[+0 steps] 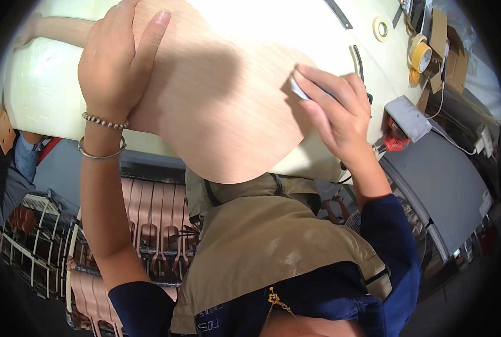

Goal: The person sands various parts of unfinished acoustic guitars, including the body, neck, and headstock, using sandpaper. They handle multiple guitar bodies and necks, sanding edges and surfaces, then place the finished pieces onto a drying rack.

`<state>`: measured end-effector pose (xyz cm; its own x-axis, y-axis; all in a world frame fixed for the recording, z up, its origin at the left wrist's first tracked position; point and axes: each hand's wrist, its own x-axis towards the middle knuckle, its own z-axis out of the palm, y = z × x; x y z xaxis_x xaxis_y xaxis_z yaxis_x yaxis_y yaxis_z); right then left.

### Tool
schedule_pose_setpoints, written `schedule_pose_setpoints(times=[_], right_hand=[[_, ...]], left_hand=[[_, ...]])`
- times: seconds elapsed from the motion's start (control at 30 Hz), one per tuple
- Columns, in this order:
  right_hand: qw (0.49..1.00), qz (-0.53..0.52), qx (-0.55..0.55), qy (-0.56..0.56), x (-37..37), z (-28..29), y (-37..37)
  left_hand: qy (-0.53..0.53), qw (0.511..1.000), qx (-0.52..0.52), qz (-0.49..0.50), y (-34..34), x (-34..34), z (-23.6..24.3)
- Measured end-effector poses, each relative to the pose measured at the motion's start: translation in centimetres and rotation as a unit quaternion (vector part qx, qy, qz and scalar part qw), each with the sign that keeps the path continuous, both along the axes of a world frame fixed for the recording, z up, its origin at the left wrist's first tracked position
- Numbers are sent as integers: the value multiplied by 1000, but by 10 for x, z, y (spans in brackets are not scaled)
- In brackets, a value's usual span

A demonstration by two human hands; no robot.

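A guitar body point(216, 112) of bare, light wood lies across the pale padded bench, its rounded near edge close to my apron. A slim wooden piece like a neck point(65, 28) extends from it to the far left, partly behind my left hand. My left hand point(112, 62) rests on the wood at the left, thumb apart and fingers stretched, the tips cut off by the upper edge. At the body's right side, my right hand point(337, 106) pinches a small folded white sheet point(298, 89) between thumb and fingers, close against the wood. The sheet's kind cannot be made out.
The padded bench point(42, 101) carries a tape roll point(381, 29), a metal strip point(338, 13) and a black curved rod point(357, 60). Rightward are a yellow tape roll point(421, 56), cardboard and a grey box point(409, 118) with cable. Below left stand racks of wooden pieces point(155, 205); another person's leg point(26, 157) shows.
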<state>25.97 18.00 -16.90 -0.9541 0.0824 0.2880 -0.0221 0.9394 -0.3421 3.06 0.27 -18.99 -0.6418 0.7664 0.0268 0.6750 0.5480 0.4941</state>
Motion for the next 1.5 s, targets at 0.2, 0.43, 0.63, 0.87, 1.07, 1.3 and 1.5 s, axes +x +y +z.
schedule_pose_setpoints(times=[0.2,0.43,0.63,0.87,1.07,1.3,1.5], right_hand=[[997,77,-9,-32,-10,0,8],[999,51,0,-8,-28,-3,1],[998,47,31,14,-25,-6,3],[997,43,16,65,-31,-12,3],[999,35,13,34,-22,-12,4],[1000,18,18,10,-18,-5,-3],[999,-1,33,31,-16,-13,-5]], left_hand=[[2,1000,14,3,-2,1,-1],[3,1000,16,-17,-2,-3,-4],[18,1000,20,-16,-4,-3,-6],[9,1000,29,-8,-1,-2,-4],[13,1000,16,-6,-3,0,-5],[12,1000,9,0,-3,-1,-4],[8,1000,10,-1,-3,-2,-4]])
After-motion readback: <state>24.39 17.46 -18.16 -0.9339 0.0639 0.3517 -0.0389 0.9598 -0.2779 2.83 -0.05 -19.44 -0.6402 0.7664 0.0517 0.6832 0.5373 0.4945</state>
